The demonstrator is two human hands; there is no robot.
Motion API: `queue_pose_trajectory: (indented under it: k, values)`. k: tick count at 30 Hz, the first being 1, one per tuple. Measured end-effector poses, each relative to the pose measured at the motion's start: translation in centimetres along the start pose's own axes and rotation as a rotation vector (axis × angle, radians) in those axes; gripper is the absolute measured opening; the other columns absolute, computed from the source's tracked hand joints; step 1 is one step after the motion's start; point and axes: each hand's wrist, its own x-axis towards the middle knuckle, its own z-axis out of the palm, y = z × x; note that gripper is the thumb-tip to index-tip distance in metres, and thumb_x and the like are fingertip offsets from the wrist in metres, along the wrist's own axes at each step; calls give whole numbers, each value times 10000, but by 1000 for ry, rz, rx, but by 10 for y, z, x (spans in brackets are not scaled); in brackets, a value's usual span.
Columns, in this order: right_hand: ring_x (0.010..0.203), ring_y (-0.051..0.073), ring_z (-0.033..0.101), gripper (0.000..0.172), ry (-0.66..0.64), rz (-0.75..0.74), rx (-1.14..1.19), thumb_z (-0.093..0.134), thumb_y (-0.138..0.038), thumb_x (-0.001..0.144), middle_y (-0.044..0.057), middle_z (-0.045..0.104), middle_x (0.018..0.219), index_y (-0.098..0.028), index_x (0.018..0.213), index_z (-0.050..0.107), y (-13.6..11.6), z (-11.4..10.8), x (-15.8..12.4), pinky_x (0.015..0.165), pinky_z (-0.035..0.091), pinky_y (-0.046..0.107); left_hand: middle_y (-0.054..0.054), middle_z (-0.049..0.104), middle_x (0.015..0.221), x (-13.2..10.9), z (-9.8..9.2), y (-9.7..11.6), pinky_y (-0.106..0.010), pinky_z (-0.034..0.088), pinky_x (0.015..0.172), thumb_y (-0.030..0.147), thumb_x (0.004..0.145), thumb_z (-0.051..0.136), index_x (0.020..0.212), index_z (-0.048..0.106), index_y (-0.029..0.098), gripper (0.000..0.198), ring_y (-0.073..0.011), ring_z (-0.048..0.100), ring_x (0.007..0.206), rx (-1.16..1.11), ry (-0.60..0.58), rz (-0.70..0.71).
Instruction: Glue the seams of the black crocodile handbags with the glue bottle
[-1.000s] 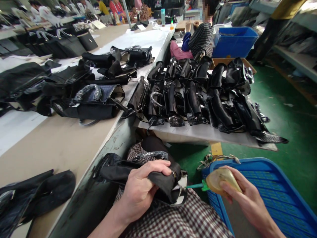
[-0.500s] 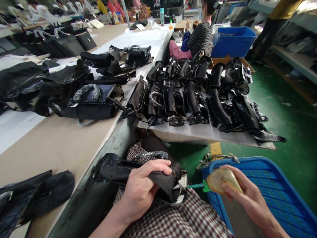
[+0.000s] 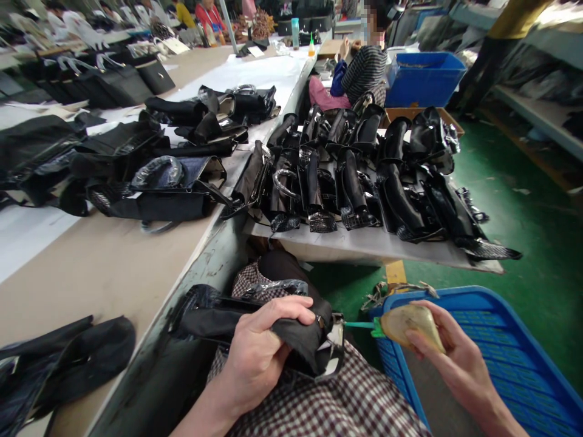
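My left hand is closed round a black bag piece that lies across my lap on checked cloth. My right hand grips a yellowish squeeze bottle with a green nozzle. The nozzle tip points left and sits right at the open metal-edged end of the bag piece, by my left fingertips.
A blue plastic crate stands under my right hand. Several black bags are lined up on a grey board ahead, more lie on the long workbench at left. A seated person in a striped top works farther back. Green floor lies to the right.
The view has drifted slightly. Both hands, the bag piece and the bottle hold nearly the same pose, with the nozzle staying at the bag's end.
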Motion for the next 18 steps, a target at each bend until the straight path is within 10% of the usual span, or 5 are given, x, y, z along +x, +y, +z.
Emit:
queue_pose_trajectory:
  k: [9,18]
  values:
    - [605,218,606,472,-93,148,160,833,-468,820,47,716,929,-227,1190,668,-8,-3,-5,444,522,285,-28,787,1104,-8,0,4,-216,575,935,-39,837,539,985,716,219,346,-168,741,1055,65,37,95]
    - [784,267,688,512,-35,115,33,825,-488,810,70,727,1044,-245,1229,658,-17,-5,-26,516,568,245,0,797,1075,-40,15,12,-216,588,918,16,870,594,994,757,272,328,-186,749,1046,-101,147,-27]
